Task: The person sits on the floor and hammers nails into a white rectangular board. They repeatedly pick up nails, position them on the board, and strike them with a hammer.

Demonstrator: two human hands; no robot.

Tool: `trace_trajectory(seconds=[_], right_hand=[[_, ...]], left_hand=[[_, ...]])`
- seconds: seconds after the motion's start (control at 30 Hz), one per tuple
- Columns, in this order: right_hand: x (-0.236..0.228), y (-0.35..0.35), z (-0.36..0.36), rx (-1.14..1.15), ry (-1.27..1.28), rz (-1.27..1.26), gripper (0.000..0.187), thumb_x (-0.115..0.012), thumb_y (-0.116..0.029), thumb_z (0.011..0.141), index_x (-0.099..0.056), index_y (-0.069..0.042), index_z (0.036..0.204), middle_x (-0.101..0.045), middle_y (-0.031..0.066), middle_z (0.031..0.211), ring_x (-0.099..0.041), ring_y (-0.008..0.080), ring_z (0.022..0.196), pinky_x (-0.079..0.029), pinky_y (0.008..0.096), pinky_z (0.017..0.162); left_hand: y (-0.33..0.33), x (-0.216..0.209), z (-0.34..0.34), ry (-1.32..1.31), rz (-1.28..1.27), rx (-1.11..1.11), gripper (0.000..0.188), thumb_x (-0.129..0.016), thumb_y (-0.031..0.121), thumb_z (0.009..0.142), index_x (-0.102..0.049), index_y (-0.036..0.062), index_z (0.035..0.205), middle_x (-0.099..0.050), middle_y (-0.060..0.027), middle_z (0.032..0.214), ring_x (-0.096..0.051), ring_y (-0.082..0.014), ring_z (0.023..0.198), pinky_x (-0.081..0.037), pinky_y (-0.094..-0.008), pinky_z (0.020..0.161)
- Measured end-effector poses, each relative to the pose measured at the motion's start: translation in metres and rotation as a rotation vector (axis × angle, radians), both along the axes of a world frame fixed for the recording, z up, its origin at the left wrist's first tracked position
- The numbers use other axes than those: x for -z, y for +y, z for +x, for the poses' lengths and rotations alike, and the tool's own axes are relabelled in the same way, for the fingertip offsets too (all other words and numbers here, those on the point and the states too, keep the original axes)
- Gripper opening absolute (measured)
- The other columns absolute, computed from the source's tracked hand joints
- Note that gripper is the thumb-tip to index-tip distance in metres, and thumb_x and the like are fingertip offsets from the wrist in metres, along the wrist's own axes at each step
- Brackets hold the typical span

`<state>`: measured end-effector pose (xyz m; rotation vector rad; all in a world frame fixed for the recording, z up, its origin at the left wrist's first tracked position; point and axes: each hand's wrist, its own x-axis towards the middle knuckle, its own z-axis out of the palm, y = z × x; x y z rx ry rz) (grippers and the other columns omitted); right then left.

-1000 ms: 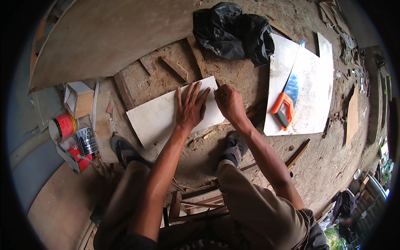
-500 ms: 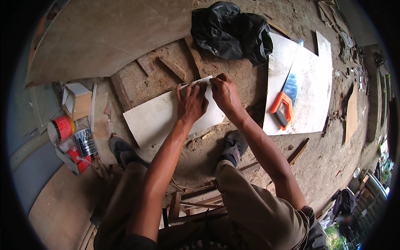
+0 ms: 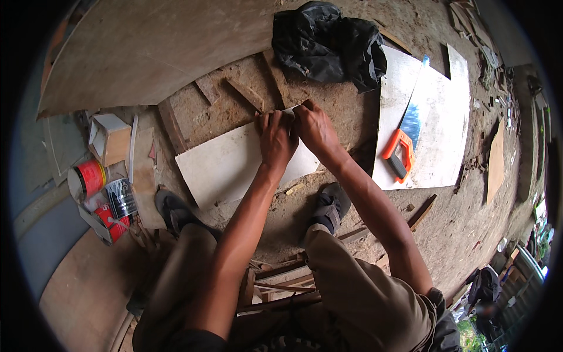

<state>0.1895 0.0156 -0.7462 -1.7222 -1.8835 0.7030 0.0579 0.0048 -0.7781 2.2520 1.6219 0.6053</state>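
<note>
White panel [image 3: 229,163] slants lengthwise near-left to far-right, mostly left of left hand [image 3: 277,139]; right hand [image 3: 317,130] nearer right end; grips curled, cannot tell on what.

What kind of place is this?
It looks like a rough workshop or building site, though I can't be sure. A handsaw with an orange-and-black handle lies on a wide white flat board, and narrow brown wooden strips lie on the dusty brown ground.
</note>
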Motion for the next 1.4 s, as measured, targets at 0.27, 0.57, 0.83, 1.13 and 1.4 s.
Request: trace_trajectory(seconds=[0.27,0.57,0.83,1.13,1.4], right_hand=[[-0.002,0.017,0.005,0.027,0.112,0.030,0.010,-0.058,-0.001,0.073,-0.064,0.001,0.082,-0.064,0.0228,0.078,-0.065,0.0403,0.076,-0.052,0.0449,0.066],[-0.007,0.013,0.008,0.079,0.316,0.002,0.017,-0.060,-0.002,0.075,-0.073,0.000,0.086,-0.066,0.0220,0.078,-0.066,0.0361,0.073,-0.053,0.0411,0.068],[0.001,0.000,0.007,0.153,0.317,-0.033,0.015,-0.069,-0.005,0.080,-0.074,-0.003,0.094,-0.067,0.0171,0.088,-0.068,0.0306,0.079,-0.054,0.0372,0.072],[-0.001,-0.066,0.061,0.508,0.313,-0.071,0.021,-0.070,-0.012,0.087,-0.067,0.000,0.104,-0.068,0.0159,0.098,-0.069,0.0246,0.082,-0.055,0.0349,0.071],[0.007,-0.104,0.067,0.343,0.039,0.021,0.029,-0.074,-0.014,0.083,-0.065,-0.001,0.107,-0.063,0.0159,0.103,-0.063,0.0326,0.093,-0.052,0.0400,0.081]], left_hand=[[0.007,0.010,0.005,-0.165,0.058,-0.156,0.020,-0.069,0.019,0.081,-0.063,0.0085,0.098,-0.059,-0.0105,0.104,-0.055,-0.0329,0.105,-0.036,-0.0545,0.103],[0.010,0.010,0.013,-0.232,0.085,-0.261,0.021,-0.074,0.018,0.078,-0.065,0.0119,0.096,-0.063,-0.0050,0.100,-0.058,-0.0304,0.100,-0.041,-0.0462,0.087],[0.009,0.018,0.012,-0.211,0.155,-0.234,0.018,-0.073,0.015,0.079,-0.068,0.0142,0.097,-0.065,0.0000,0.101,-0.059,-0.0274,0.100,-0.041,-0.0441,0.087],[0.009,0.016,0.016,-0.229,0.133,-0.272,0.013,-0.076,0.026,0.081,-0.069,0.0172,0.087,-0.064,0.0027,0.097,-0.057,-0.0240,0.097,-0.040,-0.0421,0.087],[0.009,0.019,0.015,-0.204,0.155,-0.252,0.012,-0.077,0.025,0.081,-0.070,0.0184,0.088,-0.064,0.0040,0.096,-0.057,-0.0234,0.097,-0.038,-0.0433,0.088]])
